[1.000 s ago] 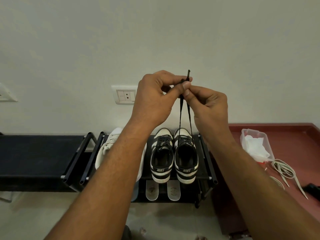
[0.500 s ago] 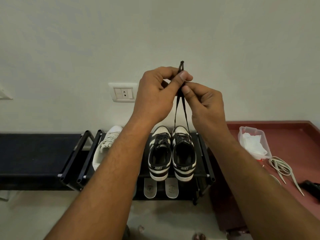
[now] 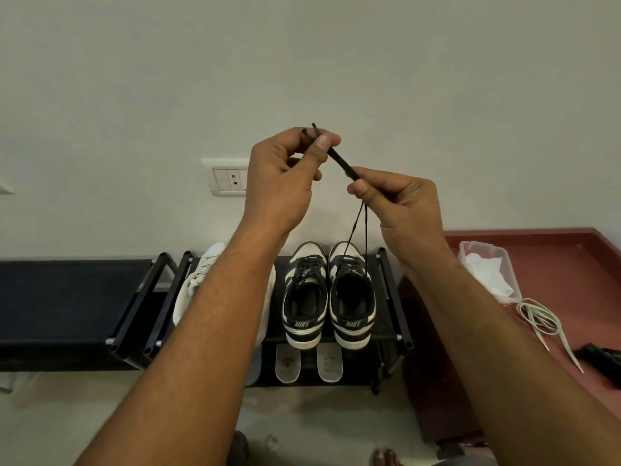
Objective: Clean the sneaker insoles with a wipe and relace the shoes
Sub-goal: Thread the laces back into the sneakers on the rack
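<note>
Both ends of a black lace (image 3: 340,160) run up from the right black-and-white sneaker (image 3: 351,294) on the black rack (image 3: 393,290). My left hand (image 3: 285,176) pinches the lace tips between thumb and fingers. My right hand (image 3: 400,203) pinches both strands lower down, to the right. The left black-and-white sneaker (image 3: 304,294) stands laced beside the right one. Two pale insoles (image 3: 309,364) lie on the rack's lower shelf. A white sneaker (image 3: 201,280) sits at the rack's left, partly behind my left forearm.
A clear tub of white wipes (image 3: 487,270) sits on the red ledge (image 3: 571,264) at right, with loose pale laces (image 3: 541,321) and a dark object (image 3: 601,358) nearby. A black bench (image 3: 60,297) stands left. A wall socket (image 3: 228,178) is behind my left hand.
My hands have drawn apart: the left rose a little with the lace tips, the right slid down and right along both strands, so the lace between them now slants.
</note>
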The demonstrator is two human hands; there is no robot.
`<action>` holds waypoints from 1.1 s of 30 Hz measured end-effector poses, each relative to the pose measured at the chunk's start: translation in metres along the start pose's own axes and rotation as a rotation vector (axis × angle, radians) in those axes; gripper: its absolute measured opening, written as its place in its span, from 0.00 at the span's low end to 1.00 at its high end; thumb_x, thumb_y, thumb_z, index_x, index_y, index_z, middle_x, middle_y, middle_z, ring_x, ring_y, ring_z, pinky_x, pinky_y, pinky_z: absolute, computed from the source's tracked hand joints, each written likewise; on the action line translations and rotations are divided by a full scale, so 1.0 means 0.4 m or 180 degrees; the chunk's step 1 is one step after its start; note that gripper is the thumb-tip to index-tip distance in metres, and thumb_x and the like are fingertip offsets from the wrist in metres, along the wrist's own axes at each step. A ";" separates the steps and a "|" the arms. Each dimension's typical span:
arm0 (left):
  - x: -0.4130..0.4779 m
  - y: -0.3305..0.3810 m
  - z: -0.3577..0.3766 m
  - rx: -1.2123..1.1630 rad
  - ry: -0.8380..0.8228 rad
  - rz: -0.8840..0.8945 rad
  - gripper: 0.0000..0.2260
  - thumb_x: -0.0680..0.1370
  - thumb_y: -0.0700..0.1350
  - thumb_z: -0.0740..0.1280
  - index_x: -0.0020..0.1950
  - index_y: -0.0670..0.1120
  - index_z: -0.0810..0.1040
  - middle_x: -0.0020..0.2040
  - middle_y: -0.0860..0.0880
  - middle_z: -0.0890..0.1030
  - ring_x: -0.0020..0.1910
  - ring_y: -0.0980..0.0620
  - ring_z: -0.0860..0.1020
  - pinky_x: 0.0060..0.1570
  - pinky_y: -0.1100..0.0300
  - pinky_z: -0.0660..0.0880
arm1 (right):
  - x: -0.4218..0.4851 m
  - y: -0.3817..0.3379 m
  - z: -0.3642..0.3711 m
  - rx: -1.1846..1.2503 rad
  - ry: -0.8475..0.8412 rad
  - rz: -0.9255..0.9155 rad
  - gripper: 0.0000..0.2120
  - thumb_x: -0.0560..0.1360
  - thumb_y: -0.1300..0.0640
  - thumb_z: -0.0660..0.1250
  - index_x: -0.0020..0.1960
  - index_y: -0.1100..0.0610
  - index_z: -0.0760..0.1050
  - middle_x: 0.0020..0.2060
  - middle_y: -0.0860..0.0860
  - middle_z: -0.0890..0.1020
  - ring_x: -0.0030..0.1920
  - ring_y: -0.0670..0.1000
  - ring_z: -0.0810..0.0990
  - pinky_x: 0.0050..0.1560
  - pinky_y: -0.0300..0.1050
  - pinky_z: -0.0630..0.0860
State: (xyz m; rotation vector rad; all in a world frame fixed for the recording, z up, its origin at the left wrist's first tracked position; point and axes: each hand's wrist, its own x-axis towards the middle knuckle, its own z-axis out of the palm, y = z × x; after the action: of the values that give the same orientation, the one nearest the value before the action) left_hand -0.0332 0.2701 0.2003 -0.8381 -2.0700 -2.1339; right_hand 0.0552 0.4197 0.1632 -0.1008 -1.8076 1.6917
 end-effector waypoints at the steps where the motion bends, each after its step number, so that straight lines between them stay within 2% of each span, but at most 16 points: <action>1: 0.001 -0.011 -0.001 -0.0003 0.0024 -0.0008 0.06 0.84 0.45 0.71 0.54 0.47 0.88 0.42 0.56 0.85 0.40 0.59 0.79 0.37 0.69 0.72 | 0.001 -0.001 -0.005 0.0013 0.0122 -0.0013 0.10 0.76 0.63 0.76 0.57 0.61 0.86 0.48 0.52 0.89 0.55 0.51 0.87 0.61 0.45 0.80; 5: -0.003 -0.060 0.002 0.0060 -0.0027 -0.0110 0.05 0.82 0.44 0.74 0.54 0.43 0.87 0.43 0.49 0.87 0.38 0.58 0.80 0.37 0.69 0.74 | 0.004 -0.003 -0.024 0.0039 0.0437 -0.0061 0.09 0.76 0.63 0.76 0.55 0.59 0.86 0.45 0.53 0.89 0.53 0.54 0.87 0.59 0.46 0.82; 8: -0.011 -0.088 0.007 0.0131 -0.0421 -0.0183 0.03 0.82 0.40 0.74 0.54 0.42 0.87 0.42 0.48 0.88 0.38 0.59 0.82 0.38 0.70 0.74 | 0.005 -0.002 -0.030 -0.0049 0.0566 -0.0087 0.08 0.77 0.63 0.75 0.56 0.60 0.86 0.45 0.53 0.89 0.52 0.54 0.88 0.60 0.47 0.82; 11: -0.021 -0.106 0.015 0.0307 -0.0816 -0.0209 0.02 0.81 0.40 0.74 0.52 0.46 0.86 0.43 0.49 0.89 0.41 0.55 0.84 0.39 0.70 0.75 | 0.008 -0.002 -0.029 -0.0246 0.0551 -0.0118 0.07 0.78 0.61 0.75 0.56 0.58 0.86 0.45 0.51 0.89 0.52 0.51 0.87 0.61 0.50 0.82; 14: -0.029 -0.118 0.029 0.0255 -0.0926 -0.0284 0.02 0.81 0.40 0.75 0.51 0.46 0.86 0.44 0.48 0.89 0.42 0.52 0.86 0.40 0.69 0.76 | 0.010 0.000 -0.025 -0.0385 0.0491 -0.0182 0.07 0.78 0.61 0.74 0.55 0.56 0.87 0.44 0.50 0.89 0.52 0.50 0.87 0.61 0.52 0.82; 18: -0.032 -0.144 0.044 0.0070 -0.1099 -0.0323 0.03 0.80 0.42 0.75 0.48 0.49 0.85 0.48 0.43 0.89 0.49 0.47 0.87 0.48 0.54 0.82 | 0.010 0.003 -0.018 -0.0473 0.0403 -0.0229 0.07 0.78 0.62 0.74 0.56 0.57 0.87 0.44 0.50 0.89 0.51 0.50 0.88 0.56 0.47 0.83; 21: -0.038 -0.167 0.054 -0.0394 -0.1475 -0.0505 0.02 0.83 0.41 0.71 0.51 0.45 0.81 0.52 0.31 0.84 0.54 0.46 0.84 0.56 0.48 0.82 | 0.009 0.003 -0.015 -0.0475 0.0358 -0.0214 0.07 0.78 0.63 0.73 0.55 0.56 0.87 0.44 0.51 0.89 0.49 0.52 0.88 0.53 0.48 0.84; 22: -0.041 -0.172 0.057 -0.0559 -0.1621 -0.0590 0.02 0.84 0.41 0.69 0.53 0.43 0.79 0.52 0.30 0.84 0.57 0.46 0.84 0.59 0.47 0.81 | 0.009 0.004 -0.014 -0.0492 0.0352 -0.0203 0.07 0.78 0.62 0.73 0.55 0.55 0.87 0.44 0.51 0.89 0.49 0.52 0.88 0.51 0.49 0.84; 24: -0.045 -0.182 0.060 -0.0781 -0.1834 -0.0762 0.04 0.86 0.42 0.66 0.57 0.41 0.77 0.52 0.39 0.86 0.59 0.46 0.84 0.62 0.48 0.80 | 0.007 0.006 -0.015 -0.0524 0.0332 -0.0141 0.07 0.79 0.61 0.73 0.54 0.53 0.87 0.44 0.50 0.89 0.51 0.52 0.87 0.49 0.53 0.85; 26: -0.046 -0.191 0.058 -0.0794 -0.1915 -0.0808 0.04 0.87 0.41 0.64 0.58 0.41 0.76 0.49 0.45 0.88 0.54 0.47 0.85 0.63 0.48 0.79 | 0.004 0.007 -0.016 -0.0484 0.0337 -0.0041 0.07 0.79 0.61 0.73 0.54 0.52 0.87 0.45 0.49 0.88 0.53 0.52 0.87 0.46 0.53 0.86; 28: -0.042 -0.197 0.053 -0.0674 -0.1858 -0.0733 0.04 0.87 0.40 0.64 0.59 0.41 0.77 0.49 0.45 0.87 0.54 0.46 0.85 0.64 0.49 0.77 | 0.007 0.008 -0.020 -0.0585 0.0356 -0.0119 0.07 0.79 0.61 0.73 0.54 0.52 0.87 0.45 0.48 0.88 0.53 0.51 0.86 0.52 0.53 0.84; 30: -0.039 -0.196 0.049 -0.0564 -0.1704 -0.0623 0.03 0.87 0.40 0.65 0.58 0.41 0.77 0.49 0.41 0.86 0.53 0.47 0.85 0.58 0.56 0.76 | 0.009 0.008 -0.024 -0.0700 0.0355 -0.0199 0.08 0.79 0.61 0.73 0.54 0.51 0.87 0.45 0.47 0.89 0.52 0.49 0.86 0.60 0.56 0.81; 33: -0.038 -0.192 0.050 -0.0424 -0.1316 -0.0455 0.01 0.85 0.36 0.67 0.55 0.39 0.78 0.45 0.40 0.85 0.45 0.51 0.85 0.48 0.68 0.75 | 0.012 0.019 -0.039 -0.0814 0.0349 -0.0211 0.08 0.79 0.60 0.73 0.55 0.51 0.86 0.46 0.47 0.88 0.52 0.49 0.86 0.59 0.55 0.82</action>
State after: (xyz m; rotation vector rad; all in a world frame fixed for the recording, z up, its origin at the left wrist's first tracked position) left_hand -0.0443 0.2918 0.1232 -1.2806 -2.2466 -2.3590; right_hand 0.0564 0.4368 0.1577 -0.2356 -1.9141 1.3762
